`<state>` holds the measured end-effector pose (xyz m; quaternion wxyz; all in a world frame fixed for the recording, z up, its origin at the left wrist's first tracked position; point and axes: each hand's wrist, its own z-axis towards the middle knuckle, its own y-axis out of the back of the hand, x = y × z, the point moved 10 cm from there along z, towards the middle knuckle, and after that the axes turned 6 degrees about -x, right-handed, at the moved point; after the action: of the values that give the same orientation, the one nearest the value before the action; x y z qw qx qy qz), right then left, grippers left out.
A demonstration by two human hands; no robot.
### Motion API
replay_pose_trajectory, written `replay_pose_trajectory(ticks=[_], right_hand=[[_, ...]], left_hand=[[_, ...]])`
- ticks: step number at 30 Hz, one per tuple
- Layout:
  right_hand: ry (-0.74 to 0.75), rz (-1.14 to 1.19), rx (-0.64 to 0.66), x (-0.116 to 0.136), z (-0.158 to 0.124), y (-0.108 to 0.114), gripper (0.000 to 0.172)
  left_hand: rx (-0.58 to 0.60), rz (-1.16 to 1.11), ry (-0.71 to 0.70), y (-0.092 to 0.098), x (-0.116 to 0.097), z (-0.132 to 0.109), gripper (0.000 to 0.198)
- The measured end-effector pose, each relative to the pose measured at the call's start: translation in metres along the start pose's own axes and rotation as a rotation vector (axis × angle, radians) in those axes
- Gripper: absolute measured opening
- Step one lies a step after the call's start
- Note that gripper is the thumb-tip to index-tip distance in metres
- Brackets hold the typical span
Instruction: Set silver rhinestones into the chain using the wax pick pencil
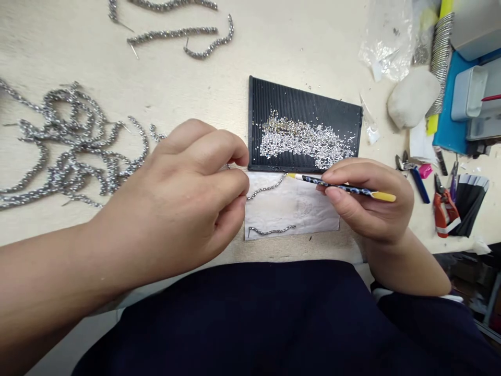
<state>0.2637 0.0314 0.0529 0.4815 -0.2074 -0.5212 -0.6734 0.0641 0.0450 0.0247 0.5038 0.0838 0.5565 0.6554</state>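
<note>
My left hand [195,193] is closed, its fingertips pinched on one end of a thin grey beaded chain [268,188]. The chain runs right over a white sheet [297,209] and up to a pencil-like stick's tip. My right hand [368,198] holds that slim patterned stick [344,188], with yellow ends, like a pen; its tip touches or nearly touches the chain's far end. Just above lies a black ribbed tray [305,94] bearing a spread of small shiny rhinestones [297,141]. A short beaded strand [272,231] rests on the sheet's lower part.
A heap of grey beaded strands [74,141] lies at the left, partly behind my left hand. More strands [172,35] are at the top. On the right are a whitish lump [414,98], a plastic bag [389,39], orange-handled pliers [446,211] and a blue tray [446,130].
</note>
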Motion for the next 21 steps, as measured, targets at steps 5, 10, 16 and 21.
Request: replay_pose_trajectory(ticks=[5, 10, 16, 21], right_hand=[[0.02, 0.0, 0.014, 0.002, 0.0, -0.0012, 0.022], [0.022, -0.009, 0.007, 0.0009, 0.0018, -0.0024, 0.022], [0.014, -0.006, -0.007, 0.0009, 0.0026, -0.0021, 0.023], [-0.002, -0.012, -0.02, -0.0006, 0.0029, -0.0006, 0.022]], left_hand=[[0.006, 0.014, 0.008, -0.0007, 0.0001, 0.0001, 0.023], [0.003, 0.019, 0.005, 0.0012, 0.0002, -0.0008, 0.025], [0.016, 0.0, 0.005, 0.0009, 0.0004, -0.0006, 0.024], [0.016, -0.026, 0.028, 0.0012, 0.0007, -0.0004, 0.021]])
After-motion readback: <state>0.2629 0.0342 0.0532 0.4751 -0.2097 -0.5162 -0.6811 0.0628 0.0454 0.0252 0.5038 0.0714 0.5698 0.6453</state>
